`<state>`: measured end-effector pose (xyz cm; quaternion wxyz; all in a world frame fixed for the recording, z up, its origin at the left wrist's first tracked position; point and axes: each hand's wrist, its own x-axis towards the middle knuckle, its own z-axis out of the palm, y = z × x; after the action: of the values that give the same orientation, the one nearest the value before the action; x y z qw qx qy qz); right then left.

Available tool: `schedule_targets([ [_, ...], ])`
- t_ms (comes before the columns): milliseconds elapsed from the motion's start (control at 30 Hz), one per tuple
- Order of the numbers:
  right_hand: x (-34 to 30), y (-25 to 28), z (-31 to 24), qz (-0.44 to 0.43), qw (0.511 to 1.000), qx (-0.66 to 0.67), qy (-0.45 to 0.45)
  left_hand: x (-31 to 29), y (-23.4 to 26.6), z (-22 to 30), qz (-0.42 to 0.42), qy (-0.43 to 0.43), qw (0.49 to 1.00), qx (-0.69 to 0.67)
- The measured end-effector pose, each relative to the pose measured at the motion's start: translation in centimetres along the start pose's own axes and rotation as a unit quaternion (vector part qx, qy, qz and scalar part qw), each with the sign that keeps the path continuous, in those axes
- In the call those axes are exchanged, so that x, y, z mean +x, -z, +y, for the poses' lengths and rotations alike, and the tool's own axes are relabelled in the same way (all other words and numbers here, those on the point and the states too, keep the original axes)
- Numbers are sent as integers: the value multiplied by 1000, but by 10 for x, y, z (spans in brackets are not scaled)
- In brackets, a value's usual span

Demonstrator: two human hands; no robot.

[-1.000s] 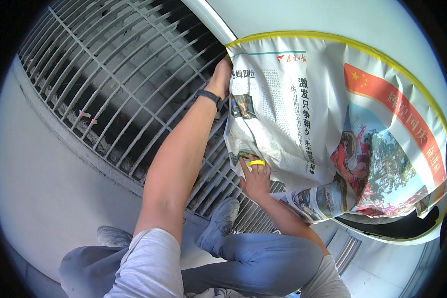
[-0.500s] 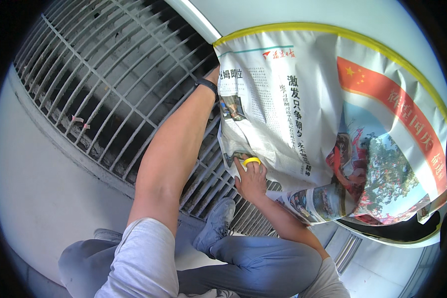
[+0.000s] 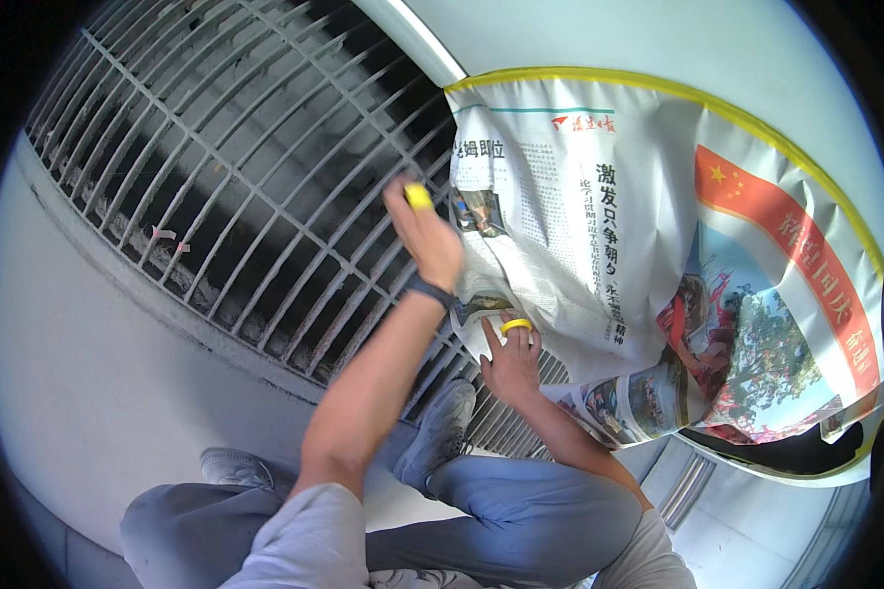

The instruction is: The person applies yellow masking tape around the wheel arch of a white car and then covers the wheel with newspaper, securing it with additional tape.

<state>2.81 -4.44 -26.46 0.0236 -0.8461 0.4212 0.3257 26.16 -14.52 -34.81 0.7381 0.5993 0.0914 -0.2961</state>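
Observation:
Sheets of printed newspaper [image 3: 560, 236] hang over a pale body panel, their curved upper edge fixed by a strip of yellow masking tape [image 3: 658, 77]. My left hand [image 3: 430, 236] is raised over the floor grating, just left of the paper. A yellow piece of tape [image 3: 417, 195] sits at its fingers; blur hides whether it is a roll or a strip. Against the lower part of the paper rests my right hand [image 3: 513, 368], with a roll of yellow masking tape [image 3: 517, 325] held at its fingers.
Metal bar grating [image 3: 216, 187] spans the floor at left, with a dark gap beneath. White bodywork [image 3: 580, 34] curves behind the paper. Below the paper at right is a dark opening [image 3: 786, 450] with a pale rim. My grey shoe [image 3: 442, 432] stands by the grating.
My left hand has come out from behind the paper's left edge and moved down toward me, now showing yellow tape. The view has shifted slightly; my right hand stays at the lower paper.

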Motion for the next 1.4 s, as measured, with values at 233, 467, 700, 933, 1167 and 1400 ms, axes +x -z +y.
schedule_targets([
  [233,-51,-3,5,-14,996,18,-91,-116,50,-56,-154,-25,967,202],
  [467,-155,-47,2,-74,957,184,-213,-169,78,-54,-228,5,899,374],
  [700,-274,-79,-40,-96,914,261,-295,-163,74,-79,-419,-167,756,474],
  [933,-286,-15,19,215,399,798,-397,-197,98,-98,-413,-224,766,438],
  [1167,-236,29,50,453,416,761,-204,-177,111,-133,-416,-312,765,380],
  [1400,-294,101,90,724,609,319,-54,-151,106,-84,-591,-593,355,415],
])
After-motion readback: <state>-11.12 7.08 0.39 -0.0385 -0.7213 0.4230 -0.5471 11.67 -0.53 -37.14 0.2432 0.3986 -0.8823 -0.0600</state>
